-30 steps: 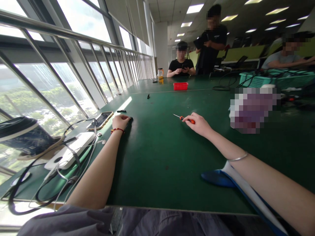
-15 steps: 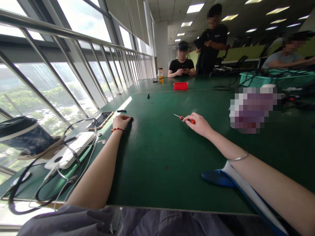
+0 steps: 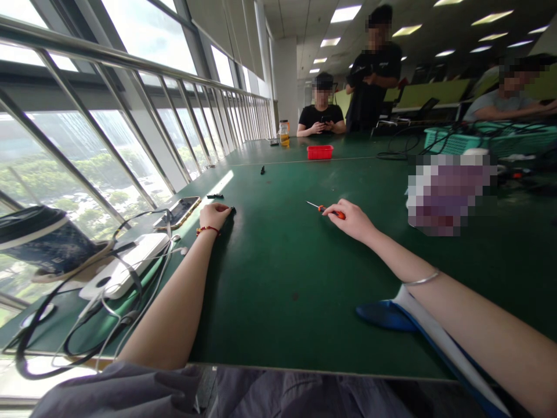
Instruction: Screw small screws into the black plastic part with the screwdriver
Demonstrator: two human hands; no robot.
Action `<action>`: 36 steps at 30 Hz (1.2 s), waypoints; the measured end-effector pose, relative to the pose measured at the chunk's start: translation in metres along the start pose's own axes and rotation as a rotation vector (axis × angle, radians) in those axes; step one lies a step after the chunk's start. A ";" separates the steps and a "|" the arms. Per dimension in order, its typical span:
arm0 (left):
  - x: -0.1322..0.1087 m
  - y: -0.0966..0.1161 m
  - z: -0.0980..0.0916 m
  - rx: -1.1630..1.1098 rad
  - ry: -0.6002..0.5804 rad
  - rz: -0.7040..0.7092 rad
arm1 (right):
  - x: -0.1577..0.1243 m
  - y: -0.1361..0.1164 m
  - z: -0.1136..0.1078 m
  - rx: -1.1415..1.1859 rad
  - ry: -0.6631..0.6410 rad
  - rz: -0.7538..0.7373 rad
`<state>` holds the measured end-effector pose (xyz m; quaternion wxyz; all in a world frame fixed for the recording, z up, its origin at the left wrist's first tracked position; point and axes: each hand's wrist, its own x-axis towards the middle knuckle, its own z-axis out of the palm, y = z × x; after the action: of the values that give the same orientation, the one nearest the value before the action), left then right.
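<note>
My right grip (image 3: 348,218) is closed on a slim screwdriver (image 3: 321,208) with an orange-and-black handle and thin metal shaft, seemingly held lightly to keep its tip pointing leftward. Left of the screwdriver, my left grip (image 3: 216,215) pinches a small black part (image 3: 234,210) between nearly closed fingertips, likely steadying it at the smooth green bench (image 3: 278,261).

From my remote station I logged a dark-lidded cup (image 3: 47,247) at the left, beside a white device (image 3: 130,261) with cables (image 3: 18,357) around it. A phone (image 3: 185,212) in a gold-edged case lay near the metal railing (image 3: 87,52). Farther off I recorded a jar (image 3: 284,138) with amber contents, a seated person (image 3: 319,119), a standing person (image 3: 374,87) and, at right, a teal basket (image 3: 444,143).
</note>
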<state>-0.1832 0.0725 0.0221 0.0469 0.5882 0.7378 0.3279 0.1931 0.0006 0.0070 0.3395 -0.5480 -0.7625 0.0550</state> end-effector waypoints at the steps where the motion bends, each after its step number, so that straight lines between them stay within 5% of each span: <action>1: 0.000 0.000 0.000 -0.006 -0.005 -0.002 | 0.000 0.000 0.000 0.001 -0.003 0.001; 28: 0.002 -0.002 0.004 0.042 -0.029 0.003 | 0.001 -0.003 -0.002 0.008 0.052 -0.057; 32: -0.010 0.024 0.014 -0.042 -0.173 0.133 | 0.010 -0.012 -0.012 0.118 0.182 -0.054; 36: -0.047 0.082 0.043 -0.199 -0.423 0.434 | 0.026 -0.024 -0.029 0.272 0.295 -0.061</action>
<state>-0.0810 0.0567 0.0174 0.1856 0.7796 0.5330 0.2714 0.1864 0.0053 0.0514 0.5198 -0.4758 -0.7064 0.0662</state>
